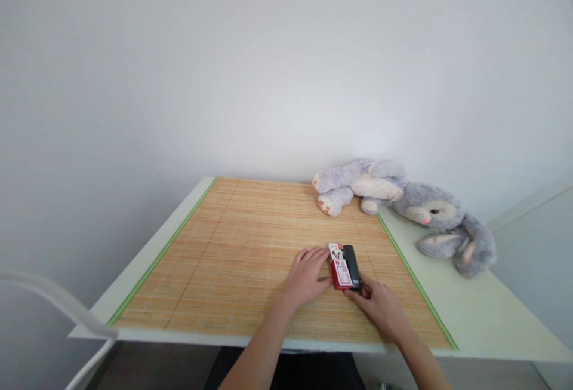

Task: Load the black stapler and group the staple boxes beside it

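Observation:
A small red and white box (341, 274) lies on the bamboo mat with a black stapler (352, 266) close along its right side. On the box's left, my left hand (308, 275) rests with fingers stretched out, its fingertips and thumb at the box's edge. My right hand (379, 303) is at the stapler's near end. Its thumb reaches along the near edge by the box's corner, and its bent fingers press the stapler's right side. Part of the right hand's fingers is hidden behind the thumb and knuckles.
The bamboo mat (242, 246) with green edging covers much of the white table (487, 312). A grey plush rabbit (430, 205) lies across the back right, against the wall. A white cable or tube (58, 297) curves in at the lower left.

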`<action>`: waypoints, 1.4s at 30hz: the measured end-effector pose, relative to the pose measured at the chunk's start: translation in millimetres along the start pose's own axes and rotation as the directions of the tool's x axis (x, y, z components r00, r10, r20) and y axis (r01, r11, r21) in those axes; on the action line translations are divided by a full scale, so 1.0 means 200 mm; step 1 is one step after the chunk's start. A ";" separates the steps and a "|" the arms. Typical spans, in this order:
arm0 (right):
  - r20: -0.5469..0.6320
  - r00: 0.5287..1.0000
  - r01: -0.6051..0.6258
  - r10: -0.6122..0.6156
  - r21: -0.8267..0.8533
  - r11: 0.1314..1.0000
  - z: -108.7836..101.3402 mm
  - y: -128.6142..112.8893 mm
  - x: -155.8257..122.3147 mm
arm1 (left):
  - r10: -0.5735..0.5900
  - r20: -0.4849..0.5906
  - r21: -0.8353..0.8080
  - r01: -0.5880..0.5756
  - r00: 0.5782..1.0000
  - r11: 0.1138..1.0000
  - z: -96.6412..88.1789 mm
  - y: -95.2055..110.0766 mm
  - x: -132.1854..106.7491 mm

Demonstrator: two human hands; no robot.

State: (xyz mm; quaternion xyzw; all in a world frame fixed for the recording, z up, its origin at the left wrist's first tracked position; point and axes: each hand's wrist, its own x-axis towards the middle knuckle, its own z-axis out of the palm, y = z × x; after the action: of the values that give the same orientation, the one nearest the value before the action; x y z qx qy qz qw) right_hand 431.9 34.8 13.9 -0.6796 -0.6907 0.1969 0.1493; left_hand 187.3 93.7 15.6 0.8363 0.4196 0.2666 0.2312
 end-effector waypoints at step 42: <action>-0.168 0.957 0.219 -0.238 -0.124 0.968 0.42 -0.66 0.08 | -0.296 -0.287 0.446 0.400 0.911 0.801 -0.26 -0.28 -0.44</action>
State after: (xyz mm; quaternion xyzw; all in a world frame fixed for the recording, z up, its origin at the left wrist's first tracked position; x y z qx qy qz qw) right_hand 275.0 44.3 1.2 -0.6169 -0.7576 0.0794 0.1978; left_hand 77.4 59.9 -2.3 0.7437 0.6418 0.1866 0.0103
